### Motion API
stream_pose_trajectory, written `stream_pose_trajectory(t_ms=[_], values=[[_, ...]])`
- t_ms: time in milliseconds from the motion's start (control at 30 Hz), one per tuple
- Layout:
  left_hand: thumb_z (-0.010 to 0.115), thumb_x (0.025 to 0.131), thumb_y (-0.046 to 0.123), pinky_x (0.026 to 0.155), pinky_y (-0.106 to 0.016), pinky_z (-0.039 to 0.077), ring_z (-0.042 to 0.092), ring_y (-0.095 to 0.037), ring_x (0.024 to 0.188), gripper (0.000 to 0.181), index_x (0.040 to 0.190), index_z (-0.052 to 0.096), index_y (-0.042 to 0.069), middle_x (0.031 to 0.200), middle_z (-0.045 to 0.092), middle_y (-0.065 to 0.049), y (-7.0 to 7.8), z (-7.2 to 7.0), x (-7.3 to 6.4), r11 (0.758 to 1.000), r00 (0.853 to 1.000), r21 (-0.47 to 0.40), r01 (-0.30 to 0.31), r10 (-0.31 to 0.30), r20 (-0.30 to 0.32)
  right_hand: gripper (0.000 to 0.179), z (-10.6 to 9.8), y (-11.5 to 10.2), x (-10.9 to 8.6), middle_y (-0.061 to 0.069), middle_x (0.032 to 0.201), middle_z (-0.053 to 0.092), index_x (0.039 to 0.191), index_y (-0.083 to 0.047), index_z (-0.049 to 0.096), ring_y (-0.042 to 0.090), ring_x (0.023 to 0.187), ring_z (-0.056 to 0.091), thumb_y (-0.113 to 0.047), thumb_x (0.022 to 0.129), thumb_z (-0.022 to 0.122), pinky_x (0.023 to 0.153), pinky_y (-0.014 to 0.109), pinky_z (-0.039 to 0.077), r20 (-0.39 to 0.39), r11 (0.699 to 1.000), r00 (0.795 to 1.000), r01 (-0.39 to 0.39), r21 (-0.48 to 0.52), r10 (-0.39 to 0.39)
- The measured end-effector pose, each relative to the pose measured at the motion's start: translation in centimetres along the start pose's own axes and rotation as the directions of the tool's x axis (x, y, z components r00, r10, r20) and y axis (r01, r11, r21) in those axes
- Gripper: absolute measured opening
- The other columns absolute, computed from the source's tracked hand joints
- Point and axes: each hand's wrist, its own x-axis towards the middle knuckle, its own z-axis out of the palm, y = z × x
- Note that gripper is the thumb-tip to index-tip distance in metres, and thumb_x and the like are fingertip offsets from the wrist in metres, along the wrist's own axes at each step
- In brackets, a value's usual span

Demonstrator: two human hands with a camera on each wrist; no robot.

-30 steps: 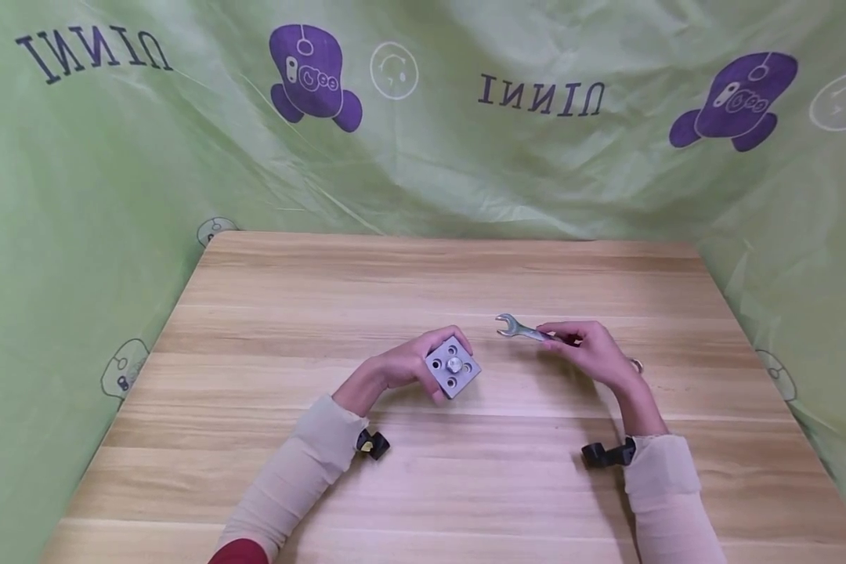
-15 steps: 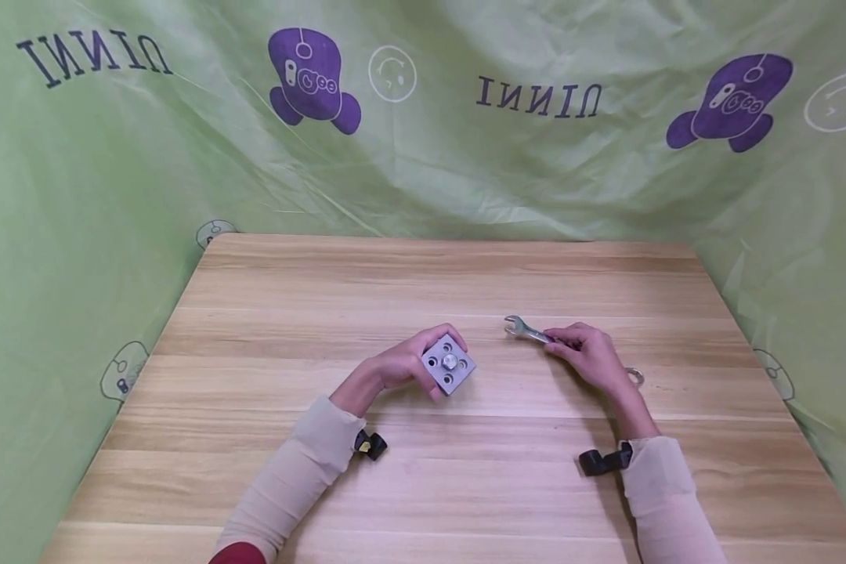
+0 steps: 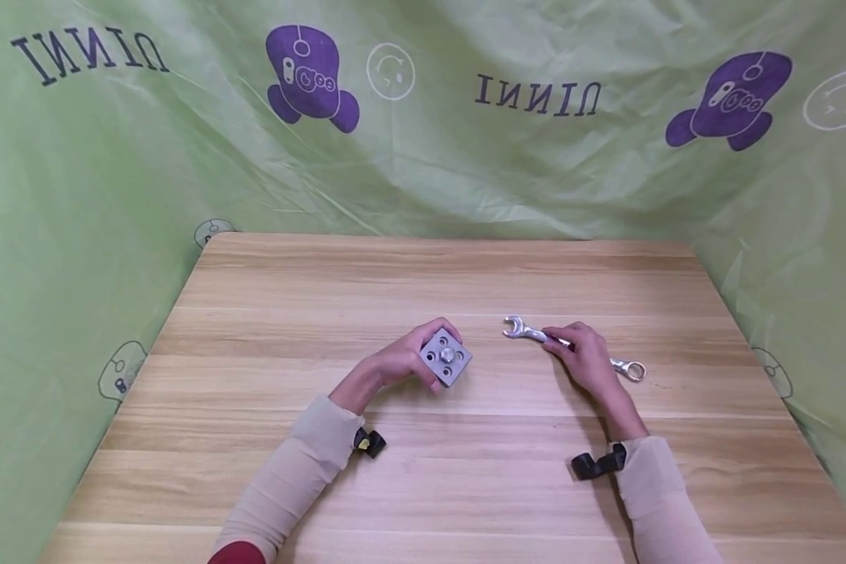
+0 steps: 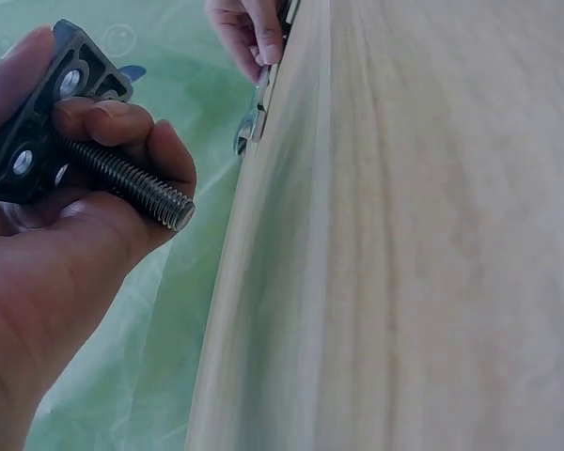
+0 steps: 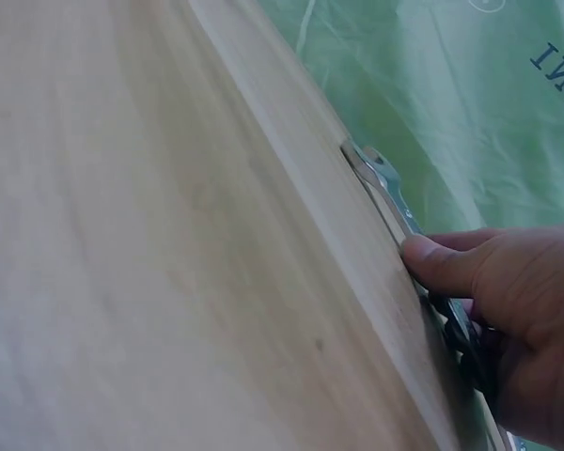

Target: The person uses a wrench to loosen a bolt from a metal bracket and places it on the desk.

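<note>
My left hand (image 3: 403, 356) grips a square grey metal plate (image 3: 435, 368) with a hole near each corner. A hex bolt (image 3: 447, 356) stands through its middle, head facing up in the head view. In the left wrist view the threaded shank (image 4: 141, 188) sticks out past my curled fingers. To the right, my right hand (image 3: 583, 356) pinches a silver combination wrench (image 3: 533, 334) by its shaft, thumb on the near side. The wrench lies at or very close to the tabletop, open end toward the left. Its ring end (image 3: 634, 370) shows beyond the hand; the middle is hidden under it.
Both hands are over a wood-grain table (image 3: 423, 486). A green printed curtain (image 3: 423, 180) hangs behind and along both sides of it. A black wrist camera (image 3: 375, 444) is strapped at the left sleeve and another camera (image 3: 592, 466) at the right.
My right hand has lowered the wrench toward the table and turned it, so the ring end now shows more fully. The left hand with the plate and bolt has shifted slightly left and up.
</note>
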Motion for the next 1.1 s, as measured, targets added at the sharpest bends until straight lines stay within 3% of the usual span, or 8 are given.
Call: stream_pose_trajectory(t_ms=[233,433,600,700,800,933,1100], values=[[0.069,0.055,-0.015,0.077,-0.029,0.056,0.062,-0.018,0.091,0.08,0.129,0.042,0.001,0.112,0.057,-0.011,0.2,-0.3,0.0,0.997,0.998,0.078,-0.016,0.02,-0.056,0.026,0.4,-0.2,0.1,0.023,0.093,0.067,0.11,0.001,0.075,0.032,0.082,0.058,-0.006,0.084,0.077,0.07,0.034,0.039,-0.032,0.999,0.999,-0.028,-0.021,0.028],[0.065,0.062,-0.015,0.082,-0.03,0.056,0.062,-0.018,0.095,0.078,0.133,0.038,0.001,0.12,0.055,-0.019,0.7,-0.5,-0.2,0.991,0.989,0.114,-0.069,0.083,-0.125,0.029,0.3,-0.3,0.2,0.023,0.099,0.064,0.114,-0.001,0.073,0.032,0.086,0.057,-0.01,0.087,0.075,0.074,0.034,0.039,0.025,0.995,0.995,-0.096,-0.022,0.097],[0.062,0.066,-0.014,0.081,-0.027,0.054,0.062,-0.017,0.093,0.077,0.135,0.032,-0.001,0.119,0.054,-0.023,1.5,-0.7,-0.4,0.98,0.976,0.159,-0.12,0.146,-0.161,0.036,-1.2,-1.7,1.0,0.028,0.105,0.066,0.12,0.003,0.068,0.04,0.096,0.061,-0.012,0.088,0.074,0.083,0.051,0.046,0.075,0.994,0.994,-0.077,-0.079,0.083],[0.063,0.067,-0.012,0.082,-0.027,0.054,0.063,-0.017,0.094,0.077,0.136,0.031,-0.001,0.121,0.054,-0.027,2.4,-0.5,-0.5,0.97,0.967,0.196,-0.142,0.178,-0.181,0.036,-2.5,-4.0,1.8,0.028,0.104,0.068,0.121,0.004,0.067,0.041,0.095,0.064,-0.013,0.09,0.072,0.082,0.052,0.048,0.074,0.996,0.997,-0.028,-0.084,0.034],[0.065,0.069,-0.013,0.084,-0.027,0.054,0.063,-0.02,0.097,0.076,0.136,0.031,-0.001,0.123,0.054,-0.028,3.2,-0.1,-0.5,0.964,0.962,0.223,-0.144,0.189,-0.195,0.03,-3.5,-7.4,2.6,0.022,0.097,0.071,0.117,0.003,0.07,0.035,0.088,0.067,-0.013,0.091,0.071,0.074,0.04,0.051,0.076,0.999,0.996,0.042,-0.026,-0.04],[0.066,0.072,-0.014,0.087,-0.026,0.055,0.064,-0.025,0.101,0.074,0.135,0.028,-0.001,0.125,0.052,-0.028,3.8,0.4,-0.5,0.957,0.963,0.253,-0.144,0.195,-0.186,0.025,-4.4,-12.7,3.1,0.012,0.089,0.074,0.112,0.0,0.073,0.023,0.08,0.065,-0.016,0.092,0.071,0.065,0.024,0.046,0.122,0.989,0.983,0.127,0.072,-0.135],[0.067,0.073,-0.014,0.083,-0.024,0.054,0.062,-0.024,0.099,0.073,0.133,0.028,-0.002,0.124,0.051,-0.027,3.9,1.1,-0.3,0.944,0.957,0.287,-0.163,0.222,-0.186,0.032,-4.2,-17.0,3.4,0.008,0.088,0.074,0.115,-0.002,0.072,0.017,0.078,0.063,-0.022,0.091,0.074,0.065,0.024,0.048,0.21,0.981,0.96,0.167,0.101,-0.185]])
